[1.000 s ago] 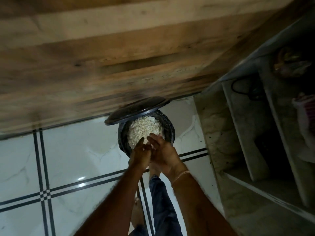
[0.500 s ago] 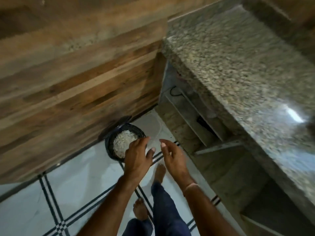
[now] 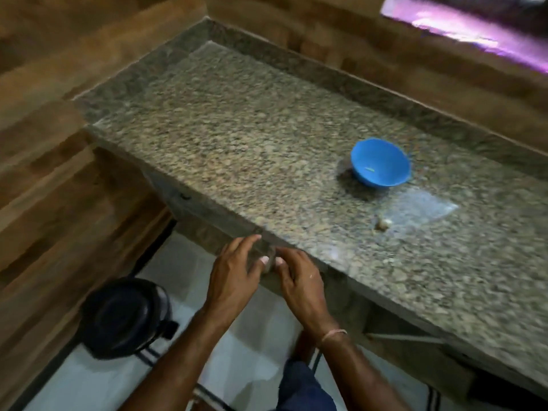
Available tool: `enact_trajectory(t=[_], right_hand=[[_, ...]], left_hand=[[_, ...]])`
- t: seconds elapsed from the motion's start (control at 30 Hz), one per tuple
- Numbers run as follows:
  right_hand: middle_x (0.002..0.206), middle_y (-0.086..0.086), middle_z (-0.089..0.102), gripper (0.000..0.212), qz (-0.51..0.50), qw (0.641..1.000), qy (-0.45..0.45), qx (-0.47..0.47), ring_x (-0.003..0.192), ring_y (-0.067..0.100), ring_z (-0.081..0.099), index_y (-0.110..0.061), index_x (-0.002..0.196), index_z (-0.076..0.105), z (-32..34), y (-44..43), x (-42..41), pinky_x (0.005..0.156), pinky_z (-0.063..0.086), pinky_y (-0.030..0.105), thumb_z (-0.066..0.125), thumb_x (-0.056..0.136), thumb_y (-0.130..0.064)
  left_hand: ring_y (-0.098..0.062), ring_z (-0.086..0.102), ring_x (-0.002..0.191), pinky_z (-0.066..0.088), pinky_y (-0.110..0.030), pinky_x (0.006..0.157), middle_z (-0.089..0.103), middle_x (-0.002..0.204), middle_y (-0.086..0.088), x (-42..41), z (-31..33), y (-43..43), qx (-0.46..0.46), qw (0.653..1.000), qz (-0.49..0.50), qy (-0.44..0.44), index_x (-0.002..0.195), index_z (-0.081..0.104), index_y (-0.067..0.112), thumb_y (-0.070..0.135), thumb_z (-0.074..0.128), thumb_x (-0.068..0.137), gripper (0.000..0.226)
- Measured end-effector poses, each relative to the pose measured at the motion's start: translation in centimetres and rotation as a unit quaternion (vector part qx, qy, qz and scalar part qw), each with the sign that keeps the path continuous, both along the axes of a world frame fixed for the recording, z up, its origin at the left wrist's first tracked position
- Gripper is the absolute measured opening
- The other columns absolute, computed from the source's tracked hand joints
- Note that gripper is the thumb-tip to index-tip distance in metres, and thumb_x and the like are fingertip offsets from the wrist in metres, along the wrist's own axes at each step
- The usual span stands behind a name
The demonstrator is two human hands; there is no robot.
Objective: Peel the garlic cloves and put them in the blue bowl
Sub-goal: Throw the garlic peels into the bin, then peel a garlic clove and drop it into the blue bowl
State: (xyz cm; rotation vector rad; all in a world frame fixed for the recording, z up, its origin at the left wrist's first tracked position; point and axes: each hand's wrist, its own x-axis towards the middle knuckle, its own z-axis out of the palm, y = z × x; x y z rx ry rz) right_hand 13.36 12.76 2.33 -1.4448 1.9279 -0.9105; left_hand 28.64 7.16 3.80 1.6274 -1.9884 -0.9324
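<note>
Speckled granite tabletop [image 3: 237,137]: small pale garlic clove [image 3: 382,223] just nearside of round blue plastic bowl [image 3: 381,163], closer to right hand [image 3: 299,280] than left hand [image 3: 234,268]; both grips narrow, cannot tell what they hold.

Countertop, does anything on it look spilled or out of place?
A small pale piece, perhaps garlic, lies loose on the countertop beside a clear plastic sheet, outside the blue bowl. Nothing looks spilled or broken.
</note>
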Motion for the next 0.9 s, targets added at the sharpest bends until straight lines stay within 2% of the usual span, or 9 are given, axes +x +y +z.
enact_trajectory(t=[0.13,0.23,0.3,0.4,0.5,0.57,0.67,0.77,0.9], right_hand=[[0.128,-0.006,0.066,0.031,-0.052,0.999,0.004,0.008,0.116,0.010,0.062,-0.024,0.132,0.067,-0.5,0.6,-9.6,0.098,0.053,0.034,0.054,0.107,-0.036],[0.128,-0.010,0.064,0.030,-0.069,0.997,0.000,0.024,0.116,0.008,0.062,-0.025,0.134,0.066,-0.4,0.3,-15.6,0.097,0.052,0.029,0.056,0.107,-0.035],[0.125,-0.011,0.064,0.030,-0.077,0.997,0.004,0.022,0.114,0.009,0.063,-0.025,0.133,0.066,-0.5,0.2,-19.0,0.094,0.054,0.031,0.059,0.106,-0.033],[0.124,-0.009,0.065,0.029,-0.118,0.993,0.028,0.005,0.112,0.014,0.065,-0.026,0.131,0.067,-1.3,0.1,-23.6,0.091,0.056,0.038,0.064,0.102,-0.025],[0.126,-0.002,0.064,0.030,-0.172,0.982,0.081,0.016,0.115,0.019,0.062,-0.023,0.132,0.067,-2.2,-0.5,-27.4,0.093,0.056,0.039,0.066,0.102,-0.020],[0.128,0.005,0.062,0.036,-0.175,0.976,0.123,0.049,0.117,0.027,0.059,-0.019,0.135,0.065,-2.5,-1.3,-29.3,0.092,0.054,0.040,0.067,0.099,-0.016],[0.129,0.009,0.060,0.046,-0.168,0.969,0.156,0.089,0.118,0.031,0.055,-0.015,0.134,0.066,-2.7,-2.3,-30.7,0.093,0.052,0.042,0.073,0.089,-0.011],[0.130,0.008,0.058,0.044,-0.179,0.964,0.168,0.103,0.116,0.030,0.052,-0.016,0.129,0.067,-2.8,-2.6,-30.8,0.089,0.052,0.042,0.078,0.086,-0.014],[0.137,0.004,0.054,0.047,-0.193,0.958,0.185,0.102,0.117,0.025,0.050,-0.019,0.131,0.064,-2.8,-2.5,-29.9,0.090,0.049,0.040,0.080,0.087,-0.015]], left_hand=[[-0.024,0.056,0.132,0.048,-0.038,0.107,0.059,0.144,-0.001,-9.9,-0.5,-1.4,0.021,0.999,-0.049,-0.006,0.143,0.059,0.023,0.032,0.068,0.098,0.046],[-0.025,0.060,0.124,0.052,-0.043,0.100,0.063,0.136,-0.003,-15.7,-1.2,-2.1,0.025,0.997,-0.072,-0.005,0.138,0.062,0.023,0.033,0.071,0.096,0.044],[-0.024,0.062,0.117,0.054,-0.043,0.095,0.065,0.129,-0.002,-18.9,-1.5,-2.5,0.022,0.996,-0.086,-0.014,0.133,0.064,0.022,0.034,0.073,0.094,0.042],[-0.020,0.064,0.109,0.057,-0.042,0.087,0.067,0.117,0.003,-23.1,-1.7,-3.3,0.015,0.993,-0.110,-0.027,0.124,0.067,0.024,0.035,0.075,0.091,0.035],[-0.021,0.063,0.109,0.057,-0.042,0.085,0.066,0.116,0.003,-26.5,-2.1,-4.0,0.006,0.988,-0.150,-0.037,0.124,0.067,0.025,0.024,0.077,0.090,0.035],[-0.023,0.062,0.108,0.056,-0.040,0.082,0.065,0.115,0.002,-28.0,-2.6,-4.7,-0.015,0.982,-0.181,-0.057,0.123,0.068,0.025,0.017,0.076,0.090,0.035],[-0.018,0.061,0.099,0.056,-0.039,0.073,0.061,0.105,0.008,-28.9,-3.5,-5.5,-0.042,0.974,-0.217,-0.056,0.111,0.069,0.028,0.018,0.076,0.091,0.024],[-0.015,0.059,0.089,0.054,-0.039,0.062,0.058,0.096,0.011,-28.9,-3.9,-6.0,-0.065,0.967,-0.241,-0.050,0.099,0.068,0.028,0.022,0.075,0.092,0.011],[-0.015,0.058,0.084,0.051,-0.039,0.057,0.058,0.092,0.011,-28.7,-3.7,-6.6,-0.078,0.966,-0.243,-0.042,0.094,0.065,0.027,0.021,0.073,0.094,0.010]])
